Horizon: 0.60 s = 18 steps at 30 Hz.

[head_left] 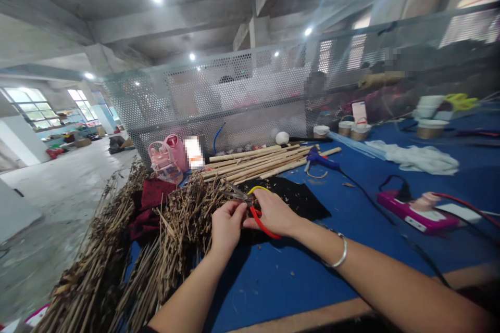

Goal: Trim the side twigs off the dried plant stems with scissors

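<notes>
My right hand point(272, 212) is closed on scissors point(255, 212) with one red and one yellow handle loop. Their blades point left, over the edge of a heap of dried plant stems point(191, 208). My left hand point(227, 223) sits right beside the blades, thumb and fingertips pinched together. What it pinches is too small or too hidden to name. Under the hands lies a black cloth point(300, 199) with small plant bits scattered on it. A dark red cloth point(156, 195) shows between the stem bundles.
Pale wooden sticks point(250, 165) lie behind the cloth, with a blue glue gun point(322, 158) at their right end. A pink power strip point(420, 213) with cords sits at right on the blue table point(351, 265). A pink bag point(170, 156) stands by the perforated metal screen point(195, 109).
</notes>
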Motion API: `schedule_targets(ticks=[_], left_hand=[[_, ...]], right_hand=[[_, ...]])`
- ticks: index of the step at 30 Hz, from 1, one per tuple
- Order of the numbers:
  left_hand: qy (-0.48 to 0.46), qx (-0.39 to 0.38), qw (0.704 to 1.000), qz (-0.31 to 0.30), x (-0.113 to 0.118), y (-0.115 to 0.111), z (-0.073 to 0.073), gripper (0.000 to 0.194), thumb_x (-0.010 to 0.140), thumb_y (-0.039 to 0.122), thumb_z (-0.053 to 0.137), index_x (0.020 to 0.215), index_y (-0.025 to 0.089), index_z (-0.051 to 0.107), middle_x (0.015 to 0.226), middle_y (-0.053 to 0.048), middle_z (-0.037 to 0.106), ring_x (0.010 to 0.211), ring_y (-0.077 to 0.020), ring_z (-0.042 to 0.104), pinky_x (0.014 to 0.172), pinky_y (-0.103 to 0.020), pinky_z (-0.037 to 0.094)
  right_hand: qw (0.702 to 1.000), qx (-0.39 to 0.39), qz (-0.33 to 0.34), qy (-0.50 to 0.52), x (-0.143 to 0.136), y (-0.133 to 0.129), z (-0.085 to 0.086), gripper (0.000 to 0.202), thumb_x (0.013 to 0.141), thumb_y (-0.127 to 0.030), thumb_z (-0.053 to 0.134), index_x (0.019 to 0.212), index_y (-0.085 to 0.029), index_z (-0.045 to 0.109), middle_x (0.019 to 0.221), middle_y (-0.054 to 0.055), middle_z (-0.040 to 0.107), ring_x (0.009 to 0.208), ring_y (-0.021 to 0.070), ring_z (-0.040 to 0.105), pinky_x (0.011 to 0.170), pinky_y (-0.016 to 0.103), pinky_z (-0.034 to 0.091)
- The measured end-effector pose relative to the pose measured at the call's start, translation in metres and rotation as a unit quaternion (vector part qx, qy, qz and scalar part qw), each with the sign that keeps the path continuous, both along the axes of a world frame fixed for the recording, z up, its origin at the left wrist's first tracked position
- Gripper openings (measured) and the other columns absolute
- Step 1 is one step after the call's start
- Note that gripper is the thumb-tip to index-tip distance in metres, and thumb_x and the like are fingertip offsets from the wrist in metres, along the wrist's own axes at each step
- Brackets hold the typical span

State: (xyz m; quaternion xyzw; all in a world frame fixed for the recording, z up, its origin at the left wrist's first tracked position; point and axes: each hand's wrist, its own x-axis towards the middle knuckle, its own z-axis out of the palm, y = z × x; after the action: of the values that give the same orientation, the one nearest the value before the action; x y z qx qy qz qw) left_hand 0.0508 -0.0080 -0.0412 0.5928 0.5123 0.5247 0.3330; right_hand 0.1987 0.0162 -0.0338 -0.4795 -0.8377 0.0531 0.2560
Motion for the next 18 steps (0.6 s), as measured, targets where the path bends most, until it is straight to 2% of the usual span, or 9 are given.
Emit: schedule_targets(ticks=[6,13,18], left_hand=[[0.026,0.009,0.999,0.021,0.0000,-0.0002,-0.0014,0.028,0.074,0.038,0.053,0.064,0.013,0.063,0.055,-0.001,0.060,0.051,-0.0112,0.050,0.053,-0.021,0.039],[-0.015,-0.022,1.000,-0.006,-0.0012,0.0013,-0.0016,0.030,0.074,0.039,0.051,0.078,0.013,0.067,0.056,0.000,0.059,0.045,-0.0086,0.045,0.042,-0.018,0.035],[-0.040,-0.043,0.998,-0.004,-0.0019,0.0027,-0.0012,0.031,0.072,0.040,0.053,0.081,0.013,0.066,0.057,0.000,0.059,0.044,-0.0084,0.046,0.040,-0.018,0.036]], right_hand=[[0.999,0.029,-0.009,-0.015,-0.0007,-0.0005,-0.0016,0.059,0.059,-0.062,0.060,0.093,-0.016,0.048,0.091,0.009,0.055,0.084,0.0228,0.052,0.072,0.033,0.037],[0.994,-0.068,-0.077,-0.025,-0.0053,-0.0039,0.0017,0.044,0.070,-0.061,0.050,0.084,-0.020,0.049,0.077,0.005,0.061,0.069,0.0193,0.058,0.055,0.026,0.032],[0.993,-0.083,-0.079,-0.032,-0.0042,-0.0009,0.0019,0.042,0.071,-0.062,0.049,0.077,-0.021,0.051,0.075,0.005,0.063,0.069,0.0196,0.059,0.053,0.024,0.031]])
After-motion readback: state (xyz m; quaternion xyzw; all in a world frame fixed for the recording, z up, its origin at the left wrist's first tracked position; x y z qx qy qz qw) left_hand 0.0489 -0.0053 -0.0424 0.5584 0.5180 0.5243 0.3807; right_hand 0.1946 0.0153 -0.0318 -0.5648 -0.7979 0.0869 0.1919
